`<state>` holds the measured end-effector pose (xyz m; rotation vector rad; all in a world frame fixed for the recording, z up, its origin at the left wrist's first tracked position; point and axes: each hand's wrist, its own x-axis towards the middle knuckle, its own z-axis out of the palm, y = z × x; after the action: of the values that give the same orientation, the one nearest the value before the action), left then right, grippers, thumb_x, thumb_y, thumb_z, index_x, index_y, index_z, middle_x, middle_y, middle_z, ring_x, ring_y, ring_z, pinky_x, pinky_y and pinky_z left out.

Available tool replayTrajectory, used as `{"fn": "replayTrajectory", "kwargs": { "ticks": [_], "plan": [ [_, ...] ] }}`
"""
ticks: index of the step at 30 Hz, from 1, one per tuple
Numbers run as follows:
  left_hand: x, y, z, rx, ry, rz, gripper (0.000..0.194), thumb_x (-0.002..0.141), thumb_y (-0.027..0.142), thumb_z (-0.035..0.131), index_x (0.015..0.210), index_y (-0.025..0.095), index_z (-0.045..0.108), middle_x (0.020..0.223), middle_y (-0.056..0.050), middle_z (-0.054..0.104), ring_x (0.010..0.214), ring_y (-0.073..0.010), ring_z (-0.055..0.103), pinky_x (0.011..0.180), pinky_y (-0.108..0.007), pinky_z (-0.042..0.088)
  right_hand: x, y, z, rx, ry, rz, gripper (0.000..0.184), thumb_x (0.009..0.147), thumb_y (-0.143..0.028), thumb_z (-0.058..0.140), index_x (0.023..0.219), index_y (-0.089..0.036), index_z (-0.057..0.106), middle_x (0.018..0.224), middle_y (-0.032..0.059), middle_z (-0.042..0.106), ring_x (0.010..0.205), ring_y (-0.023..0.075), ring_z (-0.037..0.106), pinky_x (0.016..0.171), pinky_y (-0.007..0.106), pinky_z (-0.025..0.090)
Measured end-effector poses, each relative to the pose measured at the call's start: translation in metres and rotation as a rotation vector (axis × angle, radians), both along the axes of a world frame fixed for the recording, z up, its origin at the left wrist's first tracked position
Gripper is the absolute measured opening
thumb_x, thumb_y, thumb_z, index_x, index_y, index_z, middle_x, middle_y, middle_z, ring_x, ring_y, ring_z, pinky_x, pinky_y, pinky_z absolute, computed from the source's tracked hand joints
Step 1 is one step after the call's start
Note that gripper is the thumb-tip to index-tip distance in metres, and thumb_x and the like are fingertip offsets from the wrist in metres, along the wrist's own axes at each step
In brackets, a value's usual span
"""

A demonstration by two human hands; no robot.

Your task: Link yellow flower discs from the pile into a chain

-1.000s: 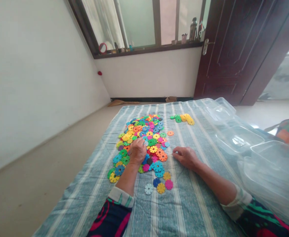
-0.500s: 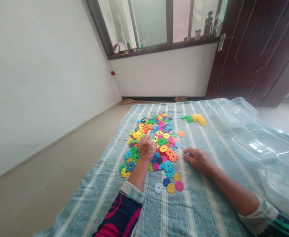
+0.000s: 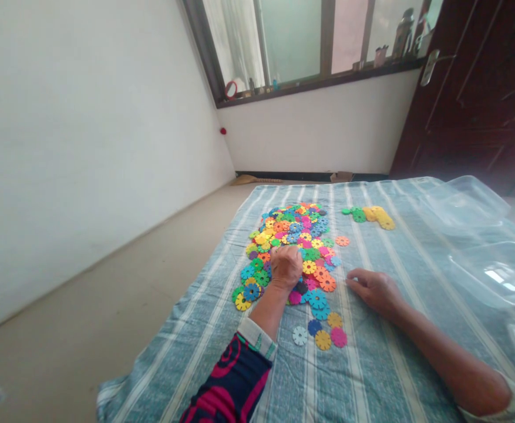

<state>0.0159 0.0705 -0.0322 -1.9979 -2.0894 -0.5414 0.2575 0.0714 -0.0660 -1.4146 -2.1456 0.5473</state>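
My left hand (image 3: 286, 265) is over the middle of a pile of flower-shaped notched plastic discs (image 3: 310, 267) in many colours. Its fingers curl down among the discs, and whatever they grip, if anything, is hidden. My right hand (image 3: 375, 289) rests on the cloth to the right of the pile, apart from it. The fingers there are bent and pressed together; I cannot see whether something is inside. Close to the near end of the pile lie several loose discs, among them a pink one (image 3: 339, 337) and a pale one (image 3: 300, 335).
A striped blue-green cloth (image 3: 222, 341) covers the table. Farther back lies a row of green and yellow discs (image 3: 387, 221). Clear plastic containers (image 3: 464, 202) stand along the right side. Beyond are a white wall (image 3: 310, 129), a window sill and a dark red door (image 3: 473, 106).
The whole scene has shifted rightward in view as my head turned left. Within the pile, my left hand has moved slightly right and nearer. My right hand keeps its place beside the pile.
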Motion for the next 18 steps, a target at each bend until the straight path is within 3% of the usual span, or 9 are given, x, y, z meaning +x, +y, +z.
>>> {"fn": "replayTrajectory", "kwargs": {
  "ticks": [5, 10, 14, 18],
  "plan": [
    [-0.022, 0.004, 0.005, 0.099, -0.069, 0.216, 0.019, 0.087, 0.021, 0.047, 0.096, 0.018, 0.063, 0.106, -0.013, 0.065, 0.107, -0.0278, 0.056, 0.093, -0.042, 0.04, 0.0, -0.001, 0.002, -0.002, 0.01, -0.002, 0.032, 0.082, -0.045, 0.047, 0.083, -0.023, 0.071, 0.059, 0.0012, 0.063, 0.056, 0.0178, 0.057, 0.058, 0.028, 0.035],
    [-0.042, 0.008, 0.004, 0.129, -0.114, 0.437, 0.033, 0.085, 0.022, 0.049, 0.115, 0.015, 0.058, 0.127, -0.018, 0.056, 0.126, -0.0321, 0.045, 0.1, -0.046, 0.038, 0.0, 0.0, 0.0, 0.004, 0.004, 0.0, 0.034, 0.082, -0.045, 0.047, 0.085, -0.023, 0.072, 0.061, 0.0016, 0.064, 0.057, 0.0178, 0.057, 0.059, 0.028, 0.035],
    [-0.045, 0.009, 0.0, 0.019, -0.117, 0.418, 0.034, 0.086, 0.02, 0.047, 0.118, 0.015, 0.058, 0.132, -0.016, 0.057, 0.124, -0.0294, 0.05, 0.103, -0.047, 0.034, 0.0, 0.0, -0.001, 0.003, 0.001, 0.005, 0.036, 0.083, -0.045, 0.045, 0.086, -0.022, 0.072, 0.059, 0.0013, 0.063, 0.056, 0.0174, 0.057, 0.059, 0.028, 0.034],
    [-0.041, 0.008, 0.001, -0.028, -0.073, 0.269, 0.027, 0.087, 0.016, 0.044, 0.102, 0.018, 0.066, 0.115, -0.011, 0.068, 0.113, -0.0255, 0.057, 0.099, -0.043, 0.036, 0.0, 0.001, -0.001, -0.009, 0.0, 0.007, 0.037, 0.082, -0.046, 0.045, 0.087, -0.021, 0.072, 0.059, 0.0011, 0.062, 0.055, 0.017, 0.055, 0.058, 0.028, 0.033]
  ]
}}
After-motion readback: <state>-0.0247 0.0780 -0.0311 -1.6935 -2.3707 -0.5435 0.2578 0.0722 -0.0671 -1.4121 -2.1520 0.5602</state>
